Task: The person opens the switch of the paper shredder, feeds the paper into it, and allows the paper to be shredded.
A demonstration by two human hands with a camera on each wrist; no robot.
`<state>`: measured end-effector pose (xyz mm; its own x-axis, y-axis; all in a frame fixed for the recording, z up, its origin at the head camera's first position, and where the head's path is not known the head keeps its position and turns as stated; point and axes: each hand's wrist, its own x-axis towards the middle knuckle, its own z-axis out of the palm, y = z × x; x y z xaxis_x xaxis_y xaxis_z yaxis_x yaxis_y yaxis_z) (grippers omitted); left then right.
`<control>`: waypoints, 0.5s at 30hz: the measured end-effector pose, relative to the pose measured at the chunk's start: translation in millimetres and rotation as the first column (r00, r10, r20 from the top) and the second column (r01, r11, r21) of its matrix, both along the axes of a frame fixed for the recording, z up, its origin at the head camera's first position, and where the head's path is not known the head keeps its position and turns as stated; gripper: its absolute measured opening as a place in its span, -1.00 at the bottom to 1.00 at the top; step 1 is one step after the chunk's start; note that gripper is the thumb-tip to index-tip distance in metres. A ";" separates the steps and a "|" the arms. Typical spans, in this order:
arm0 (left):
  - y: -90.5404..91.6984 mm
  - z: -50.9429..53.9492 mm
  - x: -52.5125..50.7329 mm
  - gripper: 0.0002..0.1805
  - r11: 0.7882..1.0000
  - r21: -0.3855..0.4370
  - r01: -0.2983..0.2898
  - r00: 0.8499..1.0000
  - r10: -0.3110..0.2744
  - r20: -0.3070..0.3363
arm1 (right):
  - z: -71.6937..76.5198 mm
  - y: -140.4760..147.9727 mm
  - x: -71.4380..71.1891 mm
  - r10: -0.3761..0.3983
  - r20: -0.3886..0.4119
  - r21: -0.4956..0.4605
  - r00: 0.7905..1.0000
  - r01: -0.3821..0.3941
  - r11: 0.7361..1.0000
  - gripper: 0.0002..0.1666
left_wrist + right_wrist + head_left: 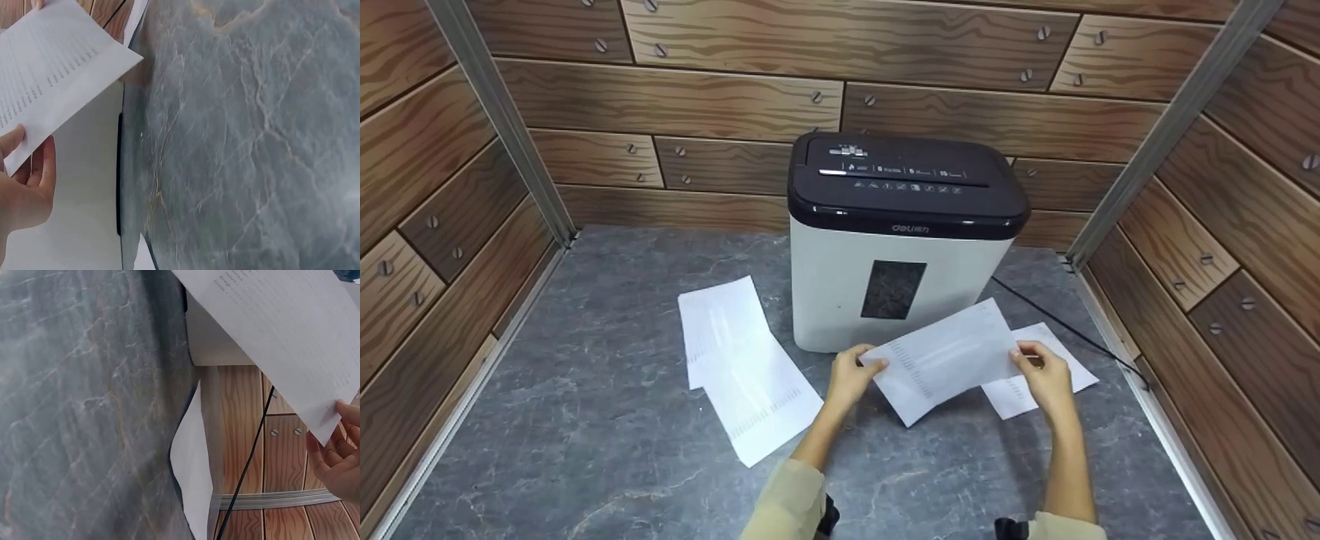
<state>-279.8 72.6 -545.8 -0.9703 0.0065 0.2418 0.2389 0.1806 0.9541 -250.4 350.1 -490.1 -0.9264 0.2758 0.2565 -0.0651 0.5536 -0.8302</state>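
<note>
Between both hands a printed sheet of paper point(949, 360) is stretched out, tilted, in front of the paper shredder point(840, 285). My left hand point(851, 379) pinches its left corner between thumb and fingers; the left wrist view shows that hand point(28, 185) with the thumb on top of the sheet point(50, 73). The opposite end is pinched by my right hand point(1046, 375), seen too in the right wrist view, where thumb and fingers point(320, 458) hold the corner. The shredder has a white bin, a dark window and a black top with a feed slot.
Two overlapping printed sheets point(757, 390) lie on the grey marbled surface point(607, 420) to the left. Another sheet point(1065, 360) lies at the right, partly behind the held paper. A black cord point(1057, 319) runs from the shredder toward the right wall. Wood-patterned panels point(675, 97) enclose the back and sides.
</note>
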 end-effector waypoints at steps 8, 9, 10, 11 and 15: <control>-10.9 9.3 -0.2 -0.85 0.997 0.071 -0.007 1.000 0.008 -0.011 | -3.5 -0.3 0.9 0.021 -0.083 0.091 0.996 -0.013 0.996 -0.87; -12.0 11.3 -0.1 -0.85 0.998 0.066 -0.018 1.000 0.019 -0.019 | -3.1 -0.5 0.8 0.022 -0.091 0.105 0.996 -0.013 0.994 -0.88; -13.2 13.1 0.1 -0.86 0.998 0.054 -0.030 0.999 0.032 -0.027 | -2.5 -0.7 0.7 0.024 -0.099 0.120 0.995 -0.012 0.993 -0.88; -14.4 14.8 0.1 -0.86 0.998 0.035 -0.046 0.998 0.047 -0.038 | -2.0 -0.8 0.7 0.026 -0.105 0.136 0.994 -0.011 0.991 -0.89; -18.8 22.0 0.7 -0.86 0.997 -0.022 -0.069 0.997 0.069 -0.039 | 1.6 -2.6 1.4 0.031 -0.131 0.198 0.991 -0.004 0.980 -0.90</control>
<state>-279.1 53.8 -523.8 -0.9586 -0.0541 0.2796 0.2616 0.2201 0.9397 -249.0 347.6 -488.5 -0.8847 0.1918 0.4249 -0.1782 0.7030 -0.6885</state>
